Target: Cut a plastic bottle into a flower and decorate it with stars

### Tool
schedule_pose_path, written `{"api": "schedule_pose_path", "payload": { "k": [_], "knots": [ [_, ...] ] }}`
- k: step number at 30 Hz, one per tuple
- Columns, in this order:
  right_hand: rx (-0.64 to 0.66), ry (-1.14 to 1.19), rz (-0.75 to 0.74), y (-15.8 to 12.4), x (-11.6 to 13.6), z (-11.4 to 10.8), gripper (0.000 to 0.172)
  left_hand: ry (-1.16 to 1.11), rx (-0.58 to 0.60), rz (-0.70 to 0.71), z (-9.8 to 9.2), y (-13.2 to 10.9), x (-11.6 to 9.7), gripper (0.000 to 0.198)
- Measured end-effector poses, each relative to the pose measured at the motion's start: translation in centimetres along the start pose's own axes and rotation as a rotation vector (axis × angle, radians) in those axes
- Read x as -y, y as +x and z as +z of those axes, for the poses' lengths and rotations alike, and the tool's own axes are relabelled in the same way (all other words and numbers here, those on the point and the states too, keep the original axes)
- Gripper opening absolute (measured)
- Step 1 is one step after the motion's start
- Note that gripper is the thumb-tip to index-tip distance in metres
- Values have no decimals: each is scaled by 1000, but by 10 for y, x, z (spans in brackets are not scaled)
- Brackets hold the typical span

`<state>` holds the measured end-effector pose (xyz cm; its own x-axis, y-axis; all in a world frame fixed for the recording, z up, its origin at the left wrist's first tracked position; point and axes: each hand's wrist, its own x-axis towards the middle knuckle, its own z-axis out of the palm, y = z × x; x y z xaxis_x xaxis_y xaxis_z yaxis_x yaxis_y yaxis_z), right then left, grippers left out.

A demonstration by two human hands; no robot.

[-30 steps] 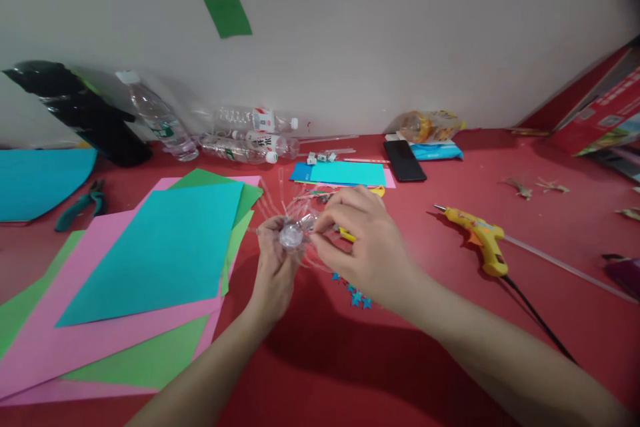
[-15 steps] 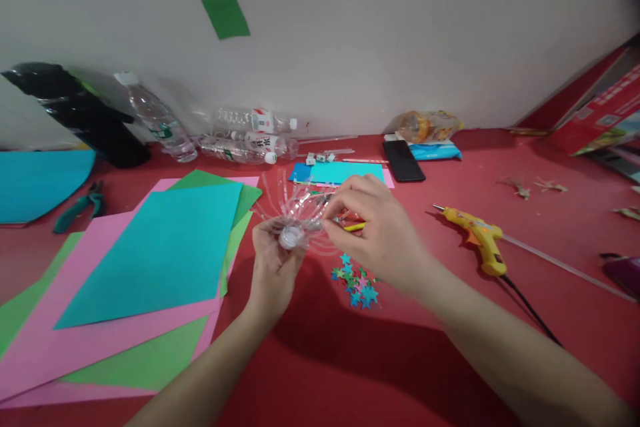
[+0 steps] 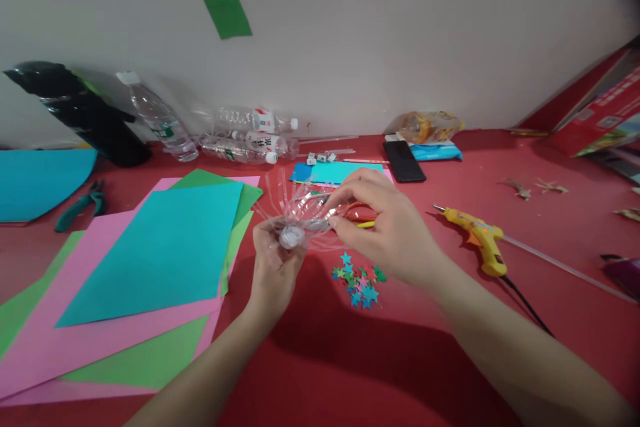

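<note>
My left hand is closed around the neck of a cut plastic bottle, its capped or round end facing me. Thin clear strips fan out from the bottle away from me. My right hand pinches one of these strips between thumb and fingers, on the right side. Behind that hand lie red-handled scissors and a yellow stick-like thing, both partly hidden. Just below the hands, a small heap of colored paper stars rests on the red table.
Colored paper sheets and pliers lie to the left. Several plastic bottles and a dark cylinder-like object are along the wall. A phone lies at the back. On the right is a yellow glue gun with its cord.
My right hand has shifted slightly to the right, drawing along the strip, and more of the scissors' red handles show. My left hand keeps its hold on the bottle.
</note>
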<state>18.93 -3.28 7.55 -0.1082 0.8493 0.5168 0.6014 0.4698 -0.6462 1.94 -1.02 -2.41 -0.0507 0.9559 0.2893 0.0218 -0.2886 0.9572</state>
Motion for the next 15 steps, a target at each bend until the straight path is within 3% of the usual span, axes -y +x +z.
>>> {"api": "schedule_pose_path", "payload": {
  "k": [8,15],
  "knots": [
    [20,-49,-69,0,1,-1,8,92,-9,77,0,2,2,35],
    [61,-94,-213,-4,8,-2,11,104,-46,35,-1,3,-6,34]
  ]
}}
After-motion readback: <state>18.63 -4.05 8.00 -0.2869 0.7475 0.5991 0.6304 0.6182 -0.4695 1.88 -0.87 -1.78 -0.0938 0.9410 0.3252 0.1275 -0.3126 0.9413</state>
